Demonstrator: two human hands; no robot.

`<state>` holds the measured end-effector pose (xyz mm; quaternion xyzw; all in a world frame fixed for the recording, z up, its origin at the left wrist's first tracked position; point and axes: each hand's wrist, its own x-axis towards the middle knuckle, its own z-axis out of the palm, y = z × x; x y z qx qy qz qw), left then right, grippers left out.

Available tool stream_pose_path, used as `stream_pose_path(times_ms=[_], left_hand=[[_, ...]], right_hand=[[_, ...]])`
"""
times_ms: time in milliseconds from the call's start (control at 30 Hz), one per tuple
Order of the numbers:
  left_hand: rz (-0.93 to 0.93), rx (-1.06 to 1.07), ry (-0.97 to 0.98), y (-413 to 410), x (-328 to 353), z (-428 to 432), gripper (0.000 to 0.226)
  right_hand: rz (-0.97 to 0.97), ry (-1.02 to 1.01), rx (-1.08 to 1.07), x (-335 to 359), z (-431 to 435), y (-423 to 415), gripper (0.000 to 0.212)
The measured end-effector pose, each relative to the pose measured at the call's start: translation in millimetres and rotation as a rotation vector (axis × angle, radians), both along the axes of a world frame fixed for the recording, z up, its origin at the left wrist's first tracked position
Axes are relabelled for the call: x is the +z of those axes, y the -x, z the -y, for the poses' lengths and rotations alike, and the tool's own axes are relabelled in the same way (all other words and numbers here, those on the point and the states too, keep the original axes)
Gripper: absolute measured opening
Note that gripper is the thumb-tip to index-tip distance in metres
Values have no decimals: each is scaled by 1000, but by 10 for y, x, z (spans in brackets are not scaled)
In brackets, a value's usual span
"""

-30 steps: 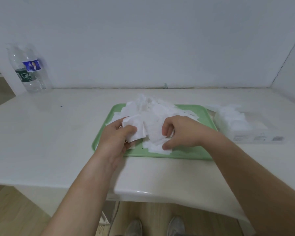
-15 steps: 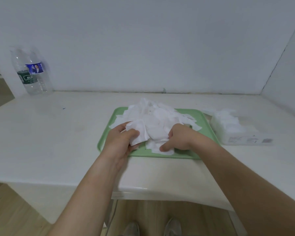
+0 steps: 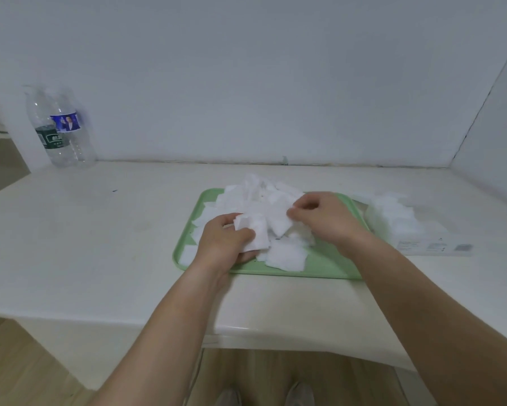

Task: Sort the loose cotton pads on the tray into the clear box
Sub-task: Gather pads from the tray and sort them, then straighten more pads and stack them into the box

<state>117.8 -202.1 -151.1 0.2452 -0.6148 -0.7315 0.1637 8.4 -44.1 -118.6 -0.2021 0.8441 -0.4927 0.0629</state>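
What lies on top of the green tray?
A heap of white cotton pads covers most of the green tray; the left hand grips several, the right hand pinches one. The tray floor beneath is hidden.

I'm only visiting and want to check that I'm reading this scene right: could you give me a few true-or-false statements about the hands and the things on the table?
1. The left hand grips a small stack of cotton pads. True.
2. The tray is blue. False: it is green.
3. The clear box stands left of the tray. False: it stands to the tray's right.
4. The right hand pinches at the pile of pads on the tray. True.
5. The clear box is empty. False: white pads already lie in it.
6. Water bottles stand at the far left of the table. True.
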Motion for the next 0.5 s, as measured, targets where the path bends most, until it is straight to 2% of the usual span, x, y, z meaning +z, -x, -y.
stream_pose_path(times_ms=[67,133,233,333,433,500], left_hand=[[-23,-15,-34,-21,16,-9,27],[-27,-59,-34,-22,49,-51,23],[-27,-128,-16,10,102,-127,19],[-30,-199,-12,56,158,-218,16],[-23,-241,-56,104,185,-292,15],[-17,-241,-90,139,187,-327,20]], right_hand=[[-38,165,-4,104,-61,9,5],[44,283,102,204,-130,-21,7],[165,313,271,298,-213,-58,11],[232,183,426,321,-278,-46,11],[101,-54,436,307,-331,-25,9],[55,-81,401,292,-365,-11,8]])
